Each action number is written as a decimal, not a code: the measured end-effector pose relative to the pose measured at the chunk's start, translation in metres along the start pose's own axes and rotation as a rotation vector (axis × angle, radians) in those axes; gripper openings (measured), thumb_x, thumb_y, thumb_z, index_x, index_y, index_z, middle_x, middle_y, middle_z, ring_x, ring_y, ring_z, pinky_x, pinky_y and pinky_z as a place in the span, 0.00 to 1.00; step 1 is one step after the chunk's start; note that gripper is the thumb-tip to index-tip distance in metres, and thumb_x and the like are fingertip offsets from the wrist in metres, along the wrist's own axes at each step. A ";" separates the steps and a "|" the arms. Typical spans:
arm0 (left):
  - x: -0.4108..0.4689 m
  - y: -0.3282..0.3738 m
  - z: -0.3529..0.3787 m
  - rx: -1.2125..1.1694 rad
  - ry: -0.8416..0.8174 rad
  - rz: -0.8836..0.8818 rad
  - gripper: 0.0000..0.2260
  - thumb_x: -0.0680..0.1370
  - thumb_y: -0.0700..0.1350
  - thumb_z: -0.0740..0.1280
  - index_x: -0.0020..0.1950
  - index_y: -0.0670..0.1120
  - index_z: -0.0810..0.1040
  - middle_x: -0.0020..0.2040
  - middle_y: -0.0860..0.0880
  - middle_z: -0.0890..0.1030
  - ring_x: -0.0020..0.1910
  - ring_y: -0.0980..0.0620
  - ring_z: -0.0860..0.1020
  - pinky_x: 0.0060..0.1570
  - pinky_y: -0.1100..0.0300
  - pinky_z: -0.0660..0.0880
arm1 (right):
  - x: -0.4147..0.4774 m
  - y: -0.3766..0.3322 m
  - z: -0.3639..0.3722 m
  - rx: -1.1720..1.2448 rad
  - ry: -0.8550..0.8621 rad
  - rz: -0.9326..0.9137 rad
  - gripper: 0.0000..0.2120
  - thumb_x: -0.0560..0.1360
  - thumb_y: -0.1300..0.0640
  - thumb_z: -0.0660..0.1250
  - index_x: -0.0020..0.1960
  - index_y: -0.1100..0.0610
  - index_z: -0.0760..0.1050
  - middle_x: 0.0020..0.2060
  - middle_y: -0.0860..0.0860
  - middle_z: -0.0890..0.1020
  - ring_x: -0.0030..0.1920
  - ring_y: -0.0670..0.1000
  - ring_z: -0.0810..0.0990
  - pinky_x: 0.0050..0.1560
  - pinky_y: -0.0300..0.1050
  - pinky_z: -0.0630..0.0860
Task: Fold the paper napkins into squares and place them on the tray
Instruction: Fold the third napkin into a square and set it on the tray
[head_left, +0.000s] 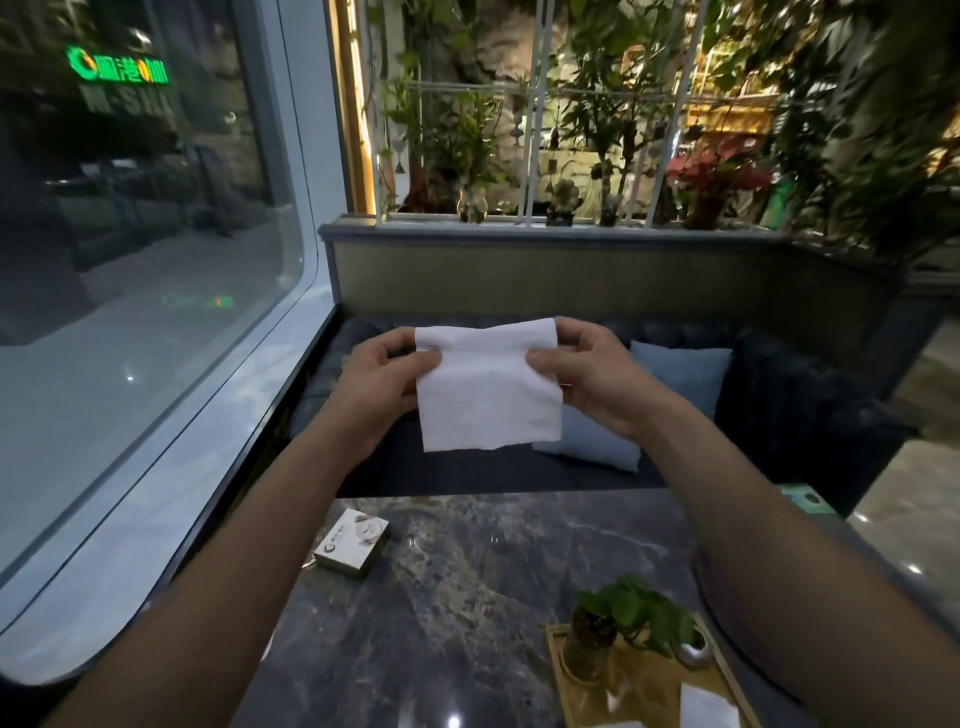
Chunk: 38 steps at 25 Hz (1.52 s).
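I hold a white paper napkin (488, 387) up in the air in front of me, above the far edge of the table. My left hand (382, 387) pinches its upper left edge between thumb and fingers. My right hand (589, 371) pinches its upper right edge the same way. The napkin hangs flat, roughly square, with a fold line across its upper part. A wooden tray (558, 670) lies at the table's near right, with a folded white napkin (709, 706) on it.
A dark marble table (467, 597) carries a small tissue box (353, 543) at its left. A potted green plant in a glass (618, 629) stands on the tray. Beyond are a dark sofa with a blue cushion (680, 371), a window on the left and a planter ledge.
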<state>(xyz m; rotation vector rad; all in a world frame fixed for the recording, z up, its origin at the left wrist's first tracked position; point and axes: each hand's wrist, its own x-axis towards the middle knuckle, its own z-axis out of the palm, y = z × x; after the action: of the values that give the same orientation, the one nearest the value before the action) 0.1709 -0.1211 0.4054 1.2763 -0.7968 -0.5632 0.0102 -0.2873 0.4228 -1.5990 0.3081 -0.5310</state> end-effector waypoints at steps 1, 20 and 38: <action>0.001 0.007 0.001 0.000 -0.003 0.014 0.09 0.79 0.34 0.63 0.53 0.44 0.81 0.46 0.48 0.84 0.43 0.54 0.83 0.41 0.61 0.81 | 0.000 -0.008 -0.001 -0.002 -0.014 -0.017 0.12 0.77 0.67 0.65 0.60 0.62 0.77 0.51 0.54 0.84 0.49 0.52 0.84 0.46 0.46 0.82; 0.005 0.070 0.004 -0.044 -0.080 0.164 0.12 0.79 0.34 0.63 0.47 0.47 0.84 0.47 0.48 0.87 0.50 0.49 0.84 0.46 0.58 0.81 | -0.005 -0.070 -0.008 -0.080 0.059 -0.286 0.11 0.75 0.70 0.66 0.57 0.71 0.77 0.52 0.60 0.84 0.52 0.59 0.84 0.53 0.54 0.82; 0.010 0.110 0.018 0.335 -0.165 0.139 0.09 0.69 0.50 0.75 0.45 0.48 0.86 0.46 0.46 0.85 0.48 0.46 0.82 0.51 0.50 0.79 | -0.011 -0.093 0.006 -0.170 0.028 -0.384 0.19 0.79 0.73 0.56 0.39 0.59 0.80 0.43 0.50 0.82 0.45 0.47 0.82 0.38 0.40 0.78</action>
<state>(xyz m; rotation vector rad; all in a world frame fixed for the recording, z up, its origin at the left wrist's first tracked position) 0.1568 -0.1158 0.5168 1.4782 -1.1440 -0.4379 -0.0069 -0.2665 0.5127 -1.8289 0.0653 -0.8390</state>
